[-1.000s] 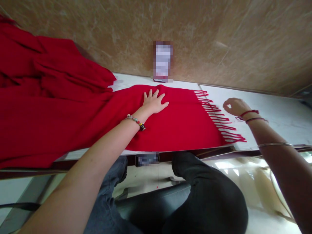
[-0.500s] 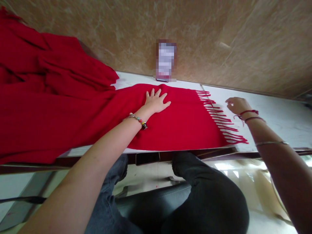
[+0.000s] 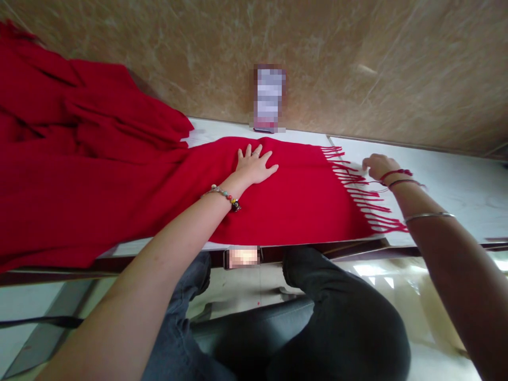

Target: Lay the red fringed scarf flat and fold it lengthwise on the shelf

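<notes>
The red fringed cloth [image 3: 309, 206] lies along the white tabletop [image 3: 456, 169], smooth across the middle and heaped in loose folds at the left. Its fringe [image 3: 359, 193] spreads toward the right, strands mostly apart on the pale surface, where each twist shows up clearly against the white.

The left hand [image 3: 256, 168] rests palm down on the flat part of the cloth, its 5 fingers splayed and gripping nothing. Spread this way, it probably acts as a weight, so that a pull at the fringed end would not drag the fabric along. The heap at the left likely leaves the section in front of the person free to lie flat.

The right hand [image 3: 381, 166] is just beyond the fringe's right side, toward its far end, with the fingers curled. Whether they pinch a strand or close on nothing, I cannot tell. That position suits work on thin strands, leaving the body of the cloth to the other hand.

At the far edge, 1 phone [image 3: 270, 98] stands upright against the brown wall [image 3: 166, 58], seemingly leaned there to face the person. A 2nd phone [image 3: 243, 257] sits low at the near edge, above the lap.
</notes>
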Demonstrator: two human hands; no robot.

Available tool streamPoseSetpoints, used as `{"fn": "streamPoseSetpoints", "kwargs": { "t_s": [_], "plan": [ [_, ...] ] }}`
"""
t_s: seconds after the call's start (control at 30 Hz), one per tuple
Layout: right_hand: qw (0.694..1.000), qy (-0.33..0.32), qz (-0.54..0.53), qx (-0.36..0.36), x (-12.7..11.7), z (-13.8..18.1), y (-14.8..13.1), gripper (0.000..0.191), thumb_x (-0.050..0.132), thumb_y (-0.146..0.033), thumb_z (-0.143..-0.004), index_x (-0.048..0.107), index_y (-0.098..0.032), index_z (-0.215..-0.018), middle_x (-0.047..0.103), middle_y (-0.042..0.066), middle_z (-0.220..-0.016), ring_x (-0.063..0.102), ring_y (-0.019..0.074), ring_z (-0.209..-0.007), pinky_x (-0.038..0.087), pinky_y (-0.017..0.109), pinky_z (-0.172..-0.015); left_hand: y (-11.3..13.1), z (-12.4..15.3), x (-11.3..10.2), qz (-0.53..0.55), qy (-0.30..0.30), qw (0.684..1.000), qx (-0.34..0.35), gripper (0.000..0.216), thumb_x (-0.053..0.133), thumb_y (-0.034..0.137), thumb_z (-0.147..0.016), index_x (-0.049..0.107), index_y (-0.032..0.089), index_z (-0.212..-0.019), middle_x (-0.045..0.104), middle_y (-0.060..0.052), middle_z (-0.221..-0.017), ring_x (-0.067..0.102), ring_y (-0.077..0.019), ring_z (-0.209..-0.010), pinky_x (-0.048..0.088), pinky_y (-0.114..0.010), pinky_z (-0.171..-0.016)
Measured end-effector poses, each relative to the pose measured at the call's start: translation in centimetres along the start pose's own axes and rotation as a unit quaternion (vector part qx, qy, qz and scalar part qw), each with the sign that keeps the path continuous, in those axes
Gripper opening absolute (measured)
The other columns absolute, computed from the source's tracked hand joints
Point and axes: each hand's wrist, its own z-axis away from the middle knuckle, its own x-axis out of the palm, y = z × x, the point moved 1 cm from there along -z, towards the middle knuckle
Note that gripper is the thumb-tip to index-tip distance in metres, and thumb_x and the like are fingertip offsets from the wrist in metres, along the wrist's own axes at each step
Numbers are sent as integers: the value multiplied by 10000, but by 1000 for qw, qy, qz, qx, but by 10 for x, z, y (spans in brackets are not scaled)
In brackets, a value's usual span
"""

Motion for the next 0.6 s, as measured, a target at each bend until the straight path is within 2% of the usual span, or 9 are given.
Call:
{"fn": "streamPoseSetpoints", "kwargs": {
  "t_s": [0.07, 0.17, 0.23, 0.27, 0.33, 0.47, 0.53, 0.6],
  "plan": [
    [999, 39, -6, 3, -8, 2, 2, 271, 434, -45, -741, 666, -138, -845, 620, 157, -992, 573, 275, -986, 457, 387, -826, 0, 0, 0, 4, -2, 1000, 2, 694, 241, 637, -842, 281, 285, -1439, 153, -30, -1548, 59, -352, -1406, 73, -564, -1109],
    [990, 82, -73, -89, -18, -2, -33, 244, 466, -110, -748, 652, -148, -902, 620, 134, -1041, 555, 252, -999, 443, 347, -857, 1, 1, -1, 5, -1, 1000, 4, 691, 244, 626, -847, 288, 272, -1438, 161, -40, -1545, 67, -355, -1405, 76, -566, -1108],
    [979, 38, -106, -172, -19, -8, -61, 240, 496, -103, -705, 652, -172, -874, 648, 87, -991, 577, 227, -925, 447, 311, -813, 2, 3, -2, 3, 1, 1000, 3, 685, 244, 614, -853, 286, 263, -1440, 162, -47, -1545, 75, -357, -1403, 82, -566, -1108],
    [977, 11, -101, -188, -18, -12, -70, 237, 500, -92, -690, 650, -183, -849, 660, 64, -954, 584, 209, -883, 443, 289, -788, 2, 4, -2, 1, 2, 1000, 3, 682, 241, 609, -857, 284, 261, -1441, 161, -48, -1545, 77, -357, -1403, 83, -564, -1108],
    [983, -29, -60, -169, -14, -18, -72, 212, 499, -81, -684, 640, -189, -800, 672, 38, -886, 583, 176, -824, 422, 257, -751, 3, 5, -4, -1, -2, 1000, 2, 676, 236, 603, -863, 277, 260, -1443, 154, -45, -1547, 76, -354, -1404, 84, -558, -1112],
    [996, -53, 19, -66, -9, -21, -30, 158, 498, -77, -705, 631, -156, -733, 675, 100, -854, 567, 194, -799, 389, 310, -706, 5, 5, -5, 3, -17, 1000, 2, 673, 244, 602, -865, 267, 264, -1446, 151, -35, -1547, 64, -350, -1406, 77, -555, -1117],
    [999, -34, 31, -18, -12, -18, -13, 173, 488, -55, -710, 637, -136, -744, 667, 148, -897, 566, 216, -825, 381, 339, -703, 5, 5, -5, 7, -16, 1000, 0, 670, 250, 600, -866, 265, 265, -1446, 151, -32, -1547, 58, -352, -1406, 73, -557, -1118],
    [999, 29, 7, -12, -18, -14, -13, 194, 479, -51, -732, 644, -114, -814, 645, 180, -976, 558, 224, -892, 382, 339, -747, 5, 4, -4, 11, -13, 1000, -1, 666, 256, 594, -868, 269, 263, -1445, 152, -32, -1547, 57, -356, -1405, 70, -559, -1118]
  ]
}}
